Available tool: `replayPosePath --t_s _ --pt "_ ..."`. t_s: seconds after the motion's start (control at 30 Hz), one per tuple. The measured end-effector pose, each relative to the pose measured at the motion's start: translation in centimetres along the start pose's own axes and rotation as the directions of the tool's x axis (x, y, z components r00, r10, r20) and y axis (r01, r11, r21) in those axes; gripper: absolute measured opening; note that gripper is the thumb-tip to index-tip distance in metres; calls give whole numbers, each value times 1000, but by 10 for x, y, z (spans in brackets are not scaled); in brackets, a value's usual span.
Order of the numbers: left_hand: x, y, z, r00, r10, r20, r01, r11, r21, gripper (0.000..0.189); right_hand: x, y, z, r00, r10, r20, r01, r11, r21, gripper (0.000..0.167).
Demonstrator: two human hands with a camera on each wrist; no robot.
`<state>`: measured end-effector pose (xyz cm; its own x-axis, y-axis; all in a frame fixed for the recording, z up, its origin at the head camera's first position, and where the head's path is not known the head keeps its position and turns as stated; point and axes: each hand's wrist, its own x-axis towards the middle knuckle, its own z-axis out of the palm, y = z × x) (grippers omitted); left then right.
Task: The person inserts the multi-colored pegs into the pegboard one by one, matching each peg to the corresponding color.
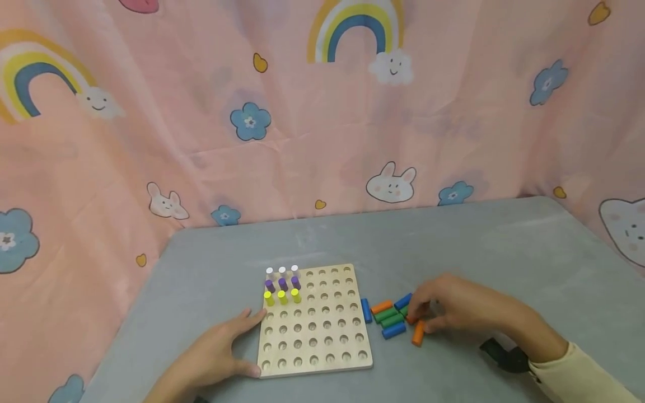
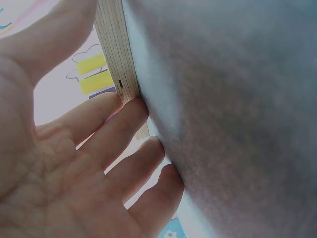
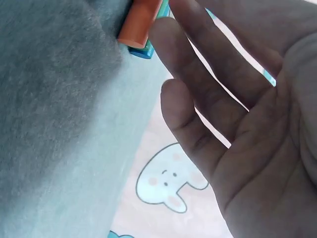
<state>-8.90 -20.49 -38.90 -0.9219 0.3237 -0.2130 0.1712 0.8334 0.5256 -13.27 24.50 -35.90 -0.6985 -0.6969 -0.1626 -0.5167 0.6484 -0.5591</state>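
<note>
1. Here's the board (image 1: pixel 319 333) on the grey table (image 1: pixel 353 240), with 3 white pegs (image 1: pixel 282 270), 3 purple pegs (image 1: pixel 283 285), 3 yellow pegs (image 1: pixel 282 297) standing towards 11 o'clock.
2. Left hand (image 1: pixel 219 347), thumb and fingers spread, touches its 9 o'clock edge.
3. Loose pegs (image 1: pixel 391 320) lie at 3 o'clock!
4. Right hand (image 1: pixel 453 302) curves over them, thumb at an orange peg (image 1: pixel 417 334); whether it's pinching, I can't tell.

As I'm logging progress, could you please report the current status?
Left grip touching board; right grip at loose pegs. Nine pegs standing in board. No obstruction visible.
</note>
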Motion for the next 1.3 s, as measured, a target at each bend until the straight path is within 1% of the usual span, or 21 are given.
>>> replayPosePath --t_s 0.13,0.3,0.63,0.77,0.9,1.0,1.13,1.23,1.3 --pt "1 -2 1 1000 13 7 -14 1000 6 101 -1 -2 2 1000 1 25 -1 1000 -6 23" --pt "2 0 0 1000 -2 7 2 1000 -6 102 1 -2 4 999 -24 42 25 1000 -10 23" --pt "3 4 -3 1000 -20 10 20 1000 3 102 7 -1 11 996 -70 53 71 997 -13 22" --pt "4 5 -5 1000 -15 13 15 1000 0 102 8 -1 12 995 -85 46 86 996 -13 19" --pt "4 2 -4 1000 1 21 -1 1000 -6 102 6 -3 12 998 -55 34 56 998 -11 18" --pt "3 2 -3 1000 -1 28 2 1000 -9 102 5 -4 13 999 -36 18 36 999 2 20" --pt "1 1 -2 1000 4 28 -4 1000 -10 101 4 -3 13 999 -52 -14 52 999 8 23" --pt "1 -1 -1 1000 14 25 -14 1000 -18 101 5 -3 13 997 -71 -36 71 997 -3 21" --pt "1 -2 0 1000 8 28 -8 1000 -29 102 6 -3 13 996 -68 -52 68 998 -2 20"
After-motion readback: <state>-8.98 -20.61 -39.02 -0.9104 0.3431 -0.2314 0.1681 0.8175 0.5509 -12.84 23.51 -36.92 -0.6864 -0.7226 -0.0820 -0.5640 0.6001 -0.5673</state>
